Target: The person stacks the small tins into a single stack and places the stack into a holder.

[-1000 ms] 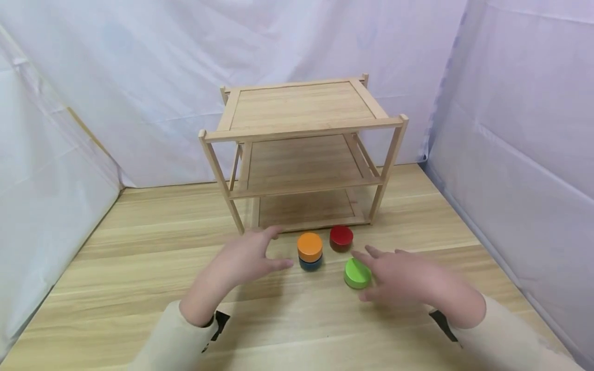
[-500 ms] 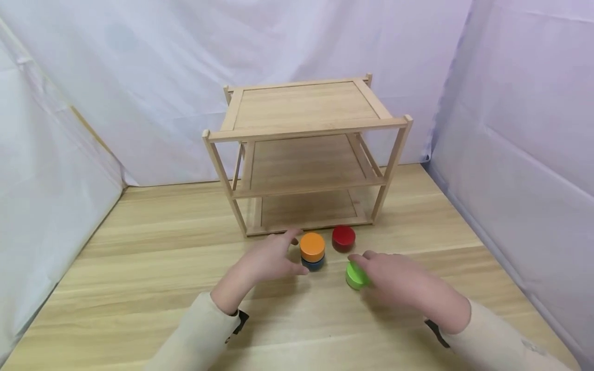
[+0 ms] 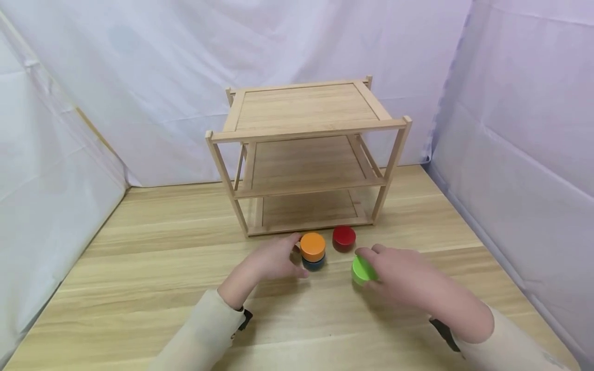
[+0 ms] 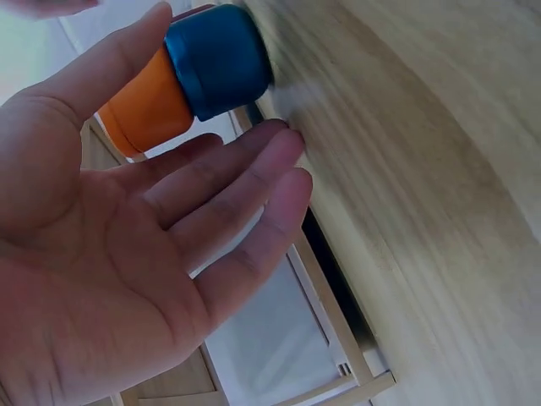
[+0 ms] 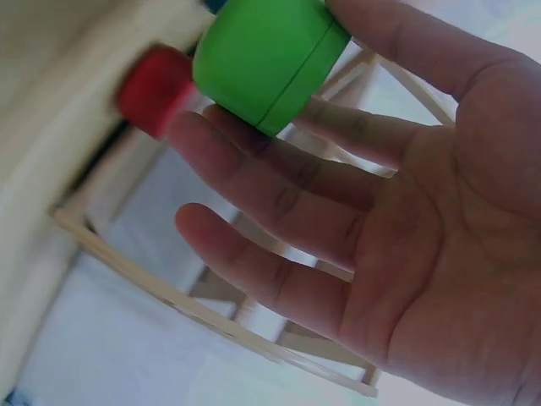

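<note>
My right hand (image 3: 401,275) pinches a round green block (image 3: 361,271) between thumb and fingers. In the right wrist view the green block (image 5: 262,63) has a rounded edge and a thin seam line; the lower fingers (image 5: 262,262) stay loosely spread. My left hand (image 3: 277,259) is spread beside a stack of two round blocks, an orange block (image 3: 313,246) on top of a dark blue block (image 3: 313,264). Thumb and fingers reach around the stack's left side without closing on it. The left wrist view shows the blue block (image 4: 221,61) resting on the tabletop.
A red round block (image 3: 344,238) stands behind the green one, close to the front of a three-tier wooden shelf (image 3: 306,134). The wood-grain table (image 3: 153,247) is bounded by white cloth (image 3: 185,62) at the back and sides.
My right hand has closed on the green block, which has shifted slightly right and away. My left hand has moved right, closer to the orange and blue stack.
</note>
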The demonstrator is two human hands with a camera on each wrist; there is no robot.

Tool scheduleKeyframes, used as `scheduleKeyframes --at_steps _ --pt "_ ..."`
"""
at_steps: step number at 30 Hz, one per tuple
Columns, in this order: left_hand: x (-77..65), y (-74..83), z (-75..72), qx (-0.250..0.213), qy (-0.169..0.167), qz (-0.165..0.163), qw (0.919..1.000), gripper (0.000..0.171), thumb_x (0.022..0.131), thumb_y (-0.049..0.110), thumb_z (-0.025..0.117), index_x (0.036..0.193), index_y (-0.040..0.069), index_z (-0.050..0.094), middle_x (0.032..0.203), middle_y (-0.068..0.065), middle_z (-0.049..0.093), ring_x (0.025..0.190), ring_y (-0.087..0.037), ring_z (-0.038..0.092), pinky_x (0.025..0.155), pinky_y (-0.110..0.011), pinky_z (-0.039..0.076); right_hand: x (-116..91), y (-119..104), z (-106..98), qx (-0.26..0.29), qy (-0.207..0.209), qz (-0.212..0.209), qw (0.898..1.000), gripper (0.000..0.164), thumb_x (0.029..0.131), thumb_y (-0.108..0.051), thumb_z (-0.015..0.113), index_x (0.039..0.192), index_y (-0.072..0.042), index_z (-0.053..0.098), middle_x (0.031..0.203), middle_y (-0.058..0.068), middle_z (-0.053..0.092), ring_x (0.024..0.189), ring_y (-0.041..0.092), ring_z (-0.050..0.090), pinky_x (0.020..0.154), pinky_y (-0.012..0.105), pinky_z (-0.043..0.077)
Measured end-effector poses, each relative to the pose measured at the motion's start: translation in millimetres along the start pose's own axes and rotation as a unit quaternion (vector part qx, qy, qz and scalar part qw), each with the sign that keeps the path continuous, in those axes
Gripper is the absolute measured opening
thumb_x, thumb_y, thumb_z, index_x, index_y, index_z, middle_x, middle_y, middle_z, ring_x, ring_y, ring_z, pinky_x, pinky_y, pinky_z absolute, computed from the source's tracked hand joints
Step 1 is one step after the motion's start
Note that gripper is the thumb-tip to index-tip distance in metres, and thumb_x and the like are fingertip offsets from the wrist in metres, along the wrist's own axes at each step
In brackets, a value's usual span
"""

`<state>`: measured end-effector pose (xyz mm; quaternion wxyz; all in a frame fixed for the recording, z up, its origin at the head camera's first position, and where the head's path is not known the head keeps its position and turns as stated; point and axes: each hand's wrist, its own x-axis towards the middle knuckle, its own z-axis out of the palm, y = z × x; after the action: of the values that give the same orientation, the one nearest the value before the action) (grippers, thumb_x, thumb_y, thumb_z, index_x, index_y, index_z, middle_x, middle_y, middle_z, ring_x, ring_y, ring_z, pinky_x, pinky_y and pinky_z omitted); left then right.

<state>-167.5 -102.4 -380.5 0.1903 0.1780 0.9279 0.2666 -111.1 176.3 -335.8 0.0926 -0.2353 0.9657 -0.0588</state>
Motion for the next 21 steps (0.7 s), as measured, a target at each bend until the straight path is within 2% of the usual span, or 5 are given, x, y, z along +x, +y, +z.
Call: scheduleKeyframes --at_steps 5,8,11,16,21 --pt "0.8 1.1 -0.5 0.000 -0.012 -0.006 0.9999 0.084 0.086 0.035 0.090 0.155 0.007 0.051 0.140 -0.011 0.070 0.131 -0.032 0.065 0.115 -0.053 0.050 -1 -4 -20 0.007 0.030 -0.019 0.999 0.062 0.091 -0.035 0.084 0.144 -0.009 0.062 0.102 -0.002 0.069 0.074 0.008 0.056 0.061 0.026 0.051" --pt "0.8 2.2 -2.9 -0.024 -0.012 -0.012 0.9996 0.081 0.086 0.035 0.090 0.154 0.009 0.053 0.138 -0.011 0.071 0.129 -0.031 0.066 0.114 -0.054 0.051 6 -4 -33 0.025 0.047 -0.025 0.998 0.062 0.094 -0.037 0.081 0.146 -0.009 0.060 0.111 0.001 0.071 0.079 0.009 0.059 0.063 0.025 0.051" --pt "1.5 2.7 -5.0 -0.044 -0.012 -0.017 0.9988 0.080 0.087 0.036 0.090 0.153 0.010 0.054 0.138 -0.010 0.070 0.130 -0.031 0.065 0.113 -0.053 0.051 16 -4 -42 0.049 0.050 -0.035 0.997 0.060 0.096 -0.037 0.078 0.147 -0.009 0.059 0.113 0.001 0.070 0.080 0.010 0.058 0.065 0.026 0.050" --pt "5.1 1.8 -6.4 -0.066 -0.017 -0.014 0.9976 0.081 0.087 0.035 0.089 0.154 0.008 0.053 0.140 -0.010 0.070 0.128 -0.029 0.066 0.113 -0.051 0.052 34 -1 -45 0.096 0.050 -0.056 0.992 0.056 0.096 -0.032 0.079 0.143 -0.008 0.063 0.104 0.001 0.067 0.079 0.012 0.058 0.069 0.027 0.050" --pt "9.7 -0.5 -6.7 -0.066 -0.010 -0.014 0.9977 0.081 0.087 0.032 0.090 0.153 0.005 0.053 0.143 -0.011 0.069 0.133 -0.030 0.065 0.116 -0.051 0.051 49 2 -43 0.127 0.062 -0.067 0.988 0.056 0.093 -0.029 0.080 0.143 -0.009 0.064 0.112 0.006 0.069 0.086 0.015 0.062 0.075 0.030 0.055"
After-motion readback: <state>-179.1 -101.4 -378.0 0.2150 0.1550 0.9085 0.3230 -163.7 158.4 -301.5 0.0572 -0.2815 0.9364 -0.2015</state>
